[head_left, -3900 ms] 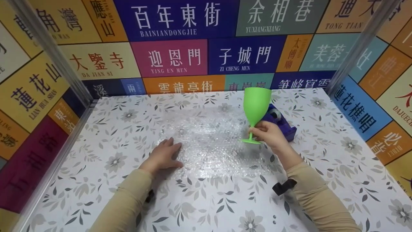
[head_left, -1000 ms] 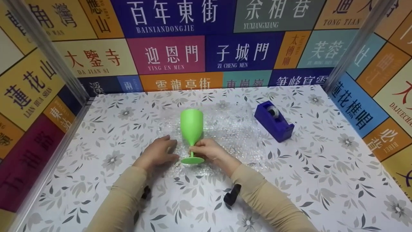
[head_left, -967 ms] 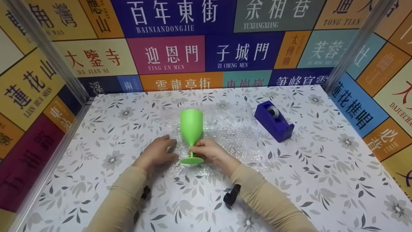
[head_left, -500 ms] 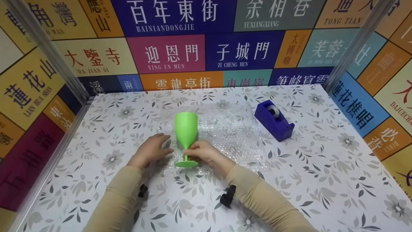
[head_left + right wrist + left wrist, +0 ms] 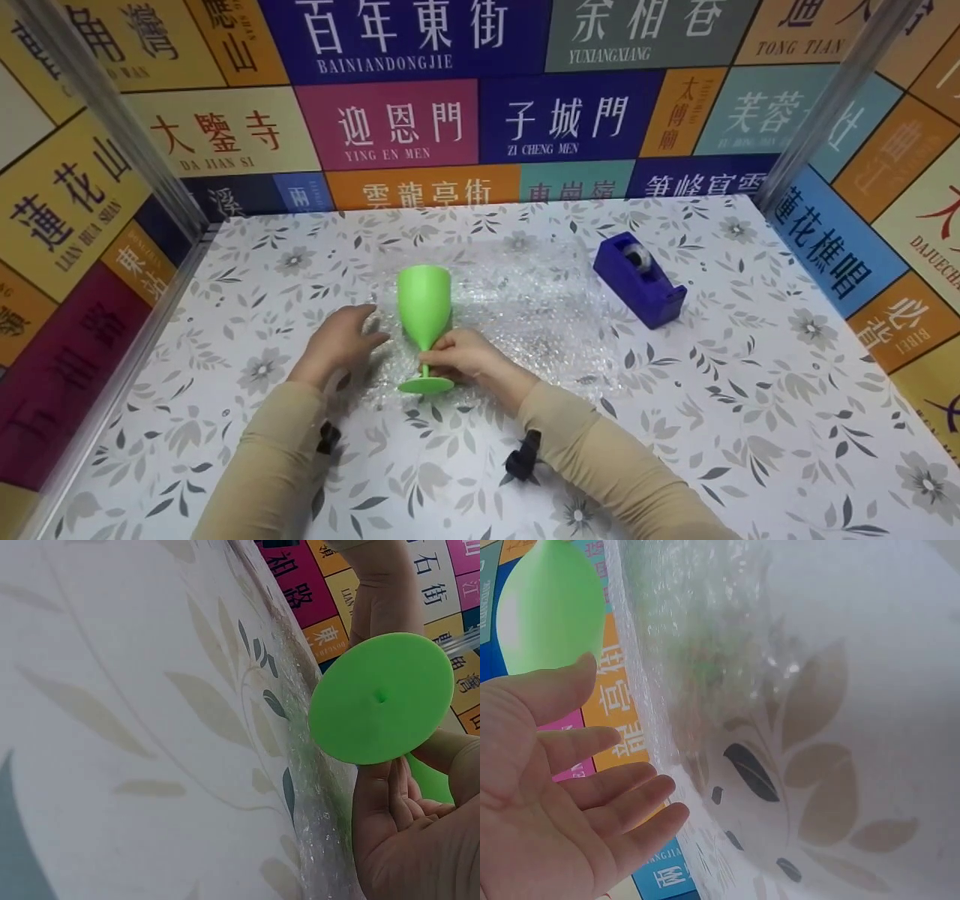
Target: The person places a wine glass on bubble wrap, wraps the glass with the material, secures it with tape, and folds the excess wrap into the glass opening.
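A bright green plastic goblet [image 5: 424, 304] leans over the left part of a clear bubble wrap sheet [image 5: 517, 330], its bowl toward the back wall. My right hand [image 5: 472, 358] pinches its stem just above the round foot [image 5: 382, 699]. To the left of the goblet, my left hand [image 5: 339, 343] has its fingers spread and relaxed, apart from the goblet. In the left wrist view its palm [image 5: 562, 802] shows with nothing in it. The bubble wrap lies flat under the goblet.
On the right of the white, leaf-patterned table [image 5: 720, 420] stands a purple tape dispenser [image 5: 641, 281] with a roll of tape. Panels with printed signs [image 5: 405, 127] close off the back and both sides.
My right hand has brought the goblet from the right, near the tape dispenser, leftward across the bubble wrap and slightly toward me. The left hand has drawn a little to the left.
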Tool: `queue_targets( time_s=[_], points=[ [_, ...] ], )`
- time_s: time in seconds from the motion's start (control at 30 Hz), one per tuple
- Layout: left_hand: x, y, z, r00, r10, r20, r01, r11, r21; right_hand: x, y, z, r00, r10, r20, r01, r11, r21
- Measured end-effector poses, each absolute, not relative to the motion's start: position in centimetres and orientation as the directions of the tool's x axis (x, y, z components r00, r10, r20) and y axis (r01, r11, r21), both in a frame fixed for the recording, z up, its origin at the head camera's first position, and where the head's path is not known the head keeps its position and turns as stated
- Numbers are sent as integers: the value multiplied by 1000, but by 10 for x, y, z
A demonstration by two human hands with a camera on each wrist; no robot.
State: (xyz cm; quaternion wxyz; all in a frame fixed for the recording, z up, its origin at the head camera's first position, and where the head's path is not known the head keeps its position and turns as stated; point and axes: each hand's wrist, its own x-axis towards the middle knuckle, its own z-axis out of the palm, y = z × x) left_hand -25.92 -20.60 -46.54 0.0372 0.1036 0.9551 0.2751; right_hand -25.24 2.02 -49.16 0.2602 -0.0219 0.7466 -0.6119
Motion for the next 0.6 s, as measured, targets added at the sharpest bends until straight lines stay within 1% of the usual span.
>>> queue_targets(
  time_s=[0.33, 0.6],
  points=[
    [-263, -210, -465, -976, 218, -18, 172, 814, 554, -253, 16, -487, -854, -364, -371, 265, 310, -913],
    [-265, -211, -463, -988, 147, -43, 98, 824, 558, -251, 13, -486, -856, -362, -370, 274, 289, -917]
  ],
)
